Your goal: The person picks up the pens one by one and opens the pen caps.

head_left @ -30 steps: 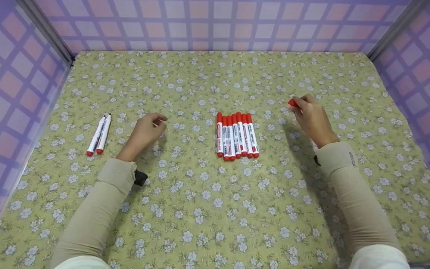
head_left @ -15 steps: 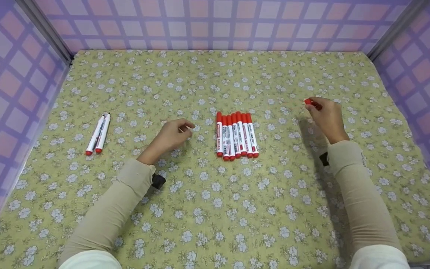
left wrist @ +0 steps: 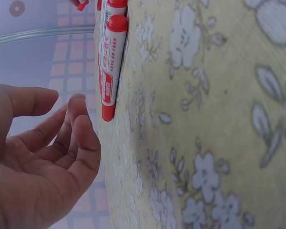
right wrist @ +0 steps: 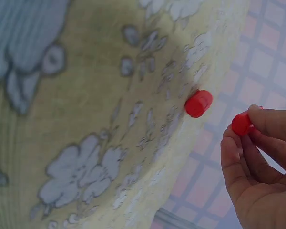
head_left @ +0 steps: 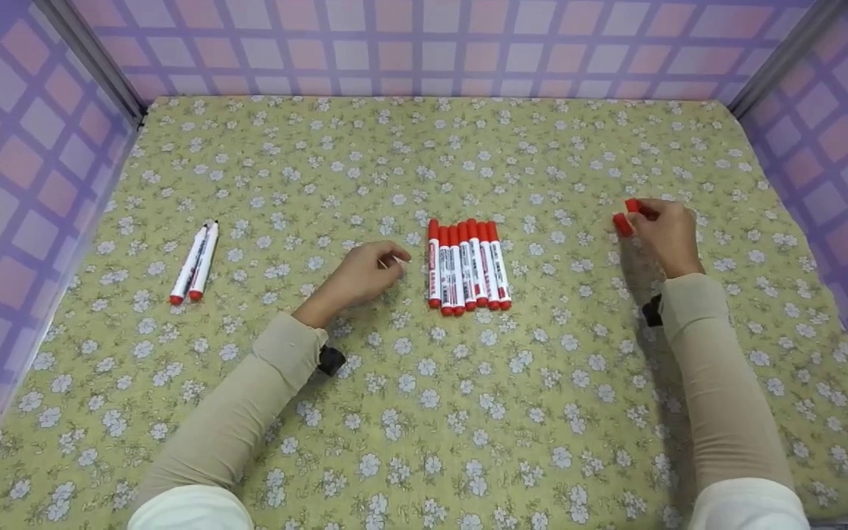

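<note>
In the head view, my right hand (head_left: 668, 234) pinches a red marker cap (head_left: 631, 206) between thumb and fingertips at the right of the cloth. A second red cap (right wrist: 198, 104) lies on the cloth just below it. My left hand (head_left: 365, 275) holds nothing; its fingers are loosely bent, a little left of a row of several capped red markers (head_left: 470, 276). The left wrist view shows the nearest marker (left wrist: 112, 67) of that row beyond the fingertips. Two markers (head_left: 203, 261) without caps lie side by side at far left, dark tips pointing away.
A yellow flowered cloth (head_left: 424, 427) covers the table. Checked purple and pink walls (head_left: 424, 44) stand along its back and both sides, with grey metal posts (head_left: 89, 62) at the back corners.
My left hand has moved right, from near the uncapped markers towards the capped row. My right hand has carried its cap rightward, and the cap on the cloth now shows beside it.
</note>
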A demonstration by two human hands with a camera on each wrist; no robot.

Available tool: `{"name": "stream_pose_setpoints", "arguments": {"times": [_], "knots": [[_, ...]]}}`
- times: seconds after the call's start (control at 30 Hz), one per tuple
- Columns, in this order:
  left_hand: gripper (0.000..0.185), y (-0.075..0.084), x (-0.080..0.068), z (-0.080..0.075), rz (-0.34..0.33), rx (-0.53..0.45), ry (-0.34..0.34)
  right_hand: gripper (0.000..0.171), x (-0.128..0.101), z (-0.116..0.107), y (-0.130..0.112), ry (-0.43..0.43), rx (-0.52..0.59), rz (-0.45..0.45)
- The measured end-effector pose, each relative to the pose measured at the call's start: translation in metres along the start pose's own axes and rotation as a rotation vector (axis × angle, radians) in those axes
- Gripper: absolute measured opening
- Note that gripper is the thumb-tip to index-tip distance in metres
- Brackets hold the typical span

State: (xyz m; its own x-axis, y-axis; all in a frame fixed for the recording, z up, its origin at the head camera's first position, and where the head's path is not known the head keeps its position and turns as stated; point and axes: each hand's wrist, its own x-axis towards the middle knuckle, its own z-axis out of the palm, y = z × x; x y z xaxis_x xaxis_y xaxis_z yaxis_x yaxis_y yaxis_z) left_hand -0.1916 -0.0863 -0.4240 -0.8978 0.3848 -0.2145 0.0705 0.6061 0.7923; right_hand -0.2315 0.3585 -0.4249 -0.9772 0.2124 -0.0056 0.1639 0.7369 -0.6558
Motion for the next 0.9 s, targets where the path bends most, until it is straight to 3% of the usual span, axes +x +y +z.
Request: {"name": "stream_pose_setpoints", "arguments": {"times": [0.4, 0.9], "knots": [[0.034, 0.003, 0.003, 0.007, 0.006, -0.033, -0.043, 0.045, 0.003, -0.008, 0.015, -0.089, -0.035, 0.055], [0.033, 0.004, 0.007, 0.016, -0.061, -0.037, -0.077, 0.044, 0.007, -0.006, 0.020, -0.158, -0.048, 0.107]]}}
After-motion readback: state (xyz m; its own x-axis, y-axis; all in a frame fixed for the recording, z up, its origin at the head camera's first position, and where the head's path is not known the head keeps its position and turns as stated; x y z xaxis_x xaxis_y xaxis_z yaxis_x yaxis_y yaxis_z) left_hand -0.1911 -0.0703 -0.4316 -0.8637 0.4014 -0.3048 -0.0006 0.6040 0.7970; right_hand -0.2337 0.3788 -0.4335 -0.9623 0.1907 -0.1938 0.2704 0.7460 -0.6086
